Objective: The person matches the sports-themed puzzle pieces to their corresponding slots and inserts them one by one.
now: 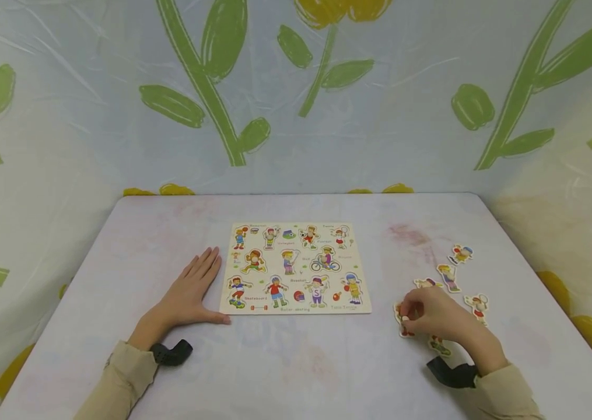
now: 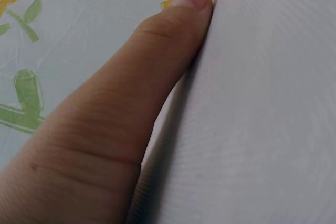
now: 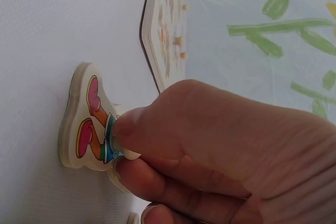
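A wooden sports puzzle board with printed figures lies mid-table. My left hand rests flat at its left side with fingers spread. Its thumb reaches the board's near left corner. To the right of the board, my right hand pinches a wooden puzzle piece between thumb and index finger. Pink shoes and blue shorts show on that piece; the fingers hide its upper part. Below the hand, a piece with a green base is partly covered, and another piece peeks out behind the knuckles.
More loose pieces lie right of the board: one at the back, a purple-trousered figure and a racket player. A flower-patterned sheet hangs behind the table. Each wrist carries a black mount.
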Motion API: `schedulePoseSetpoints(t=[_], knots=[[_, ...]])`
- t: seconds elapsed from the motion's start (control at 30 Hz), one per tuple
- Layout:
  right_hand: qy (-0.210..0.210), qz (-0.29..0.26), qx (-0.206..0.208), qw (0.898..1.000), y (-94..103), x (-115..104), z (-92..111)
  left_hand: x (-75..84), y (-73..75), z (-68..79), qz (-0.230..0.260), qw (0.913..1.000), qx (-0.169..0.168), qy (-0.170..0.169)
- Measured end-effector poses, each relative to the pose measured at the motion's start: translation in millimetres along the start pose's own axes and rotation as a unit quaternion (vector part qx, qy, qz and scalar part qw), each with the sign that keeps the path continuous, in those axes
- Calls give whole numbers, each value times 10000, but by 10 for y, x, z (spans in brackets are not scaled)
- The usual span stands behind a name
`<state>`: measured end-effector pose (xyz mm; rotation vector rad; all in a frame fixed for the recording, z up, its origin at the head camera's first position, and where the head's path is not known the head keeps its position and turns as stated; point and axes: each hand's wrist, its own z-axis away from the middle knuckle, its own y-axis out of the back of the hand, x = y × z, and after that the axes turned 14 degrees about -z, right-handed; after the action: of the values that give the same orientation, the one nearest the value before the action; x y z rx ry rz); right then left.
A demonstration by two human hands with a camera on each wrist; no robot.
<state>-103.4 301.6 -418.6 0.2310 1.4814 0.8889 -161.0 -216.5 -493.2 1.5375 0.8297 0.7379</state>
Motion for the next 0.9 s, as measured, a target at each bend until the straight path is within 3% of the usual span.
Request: schedulePoseSetpoints(t=[0.27,0.9], knots=[[159,25,74,9998,0,-4,6,-5,12,2,13,9999,116,-13],[585,596,701,9940,-36,6,-48,16,65,-1,44,9999,-106,25]])
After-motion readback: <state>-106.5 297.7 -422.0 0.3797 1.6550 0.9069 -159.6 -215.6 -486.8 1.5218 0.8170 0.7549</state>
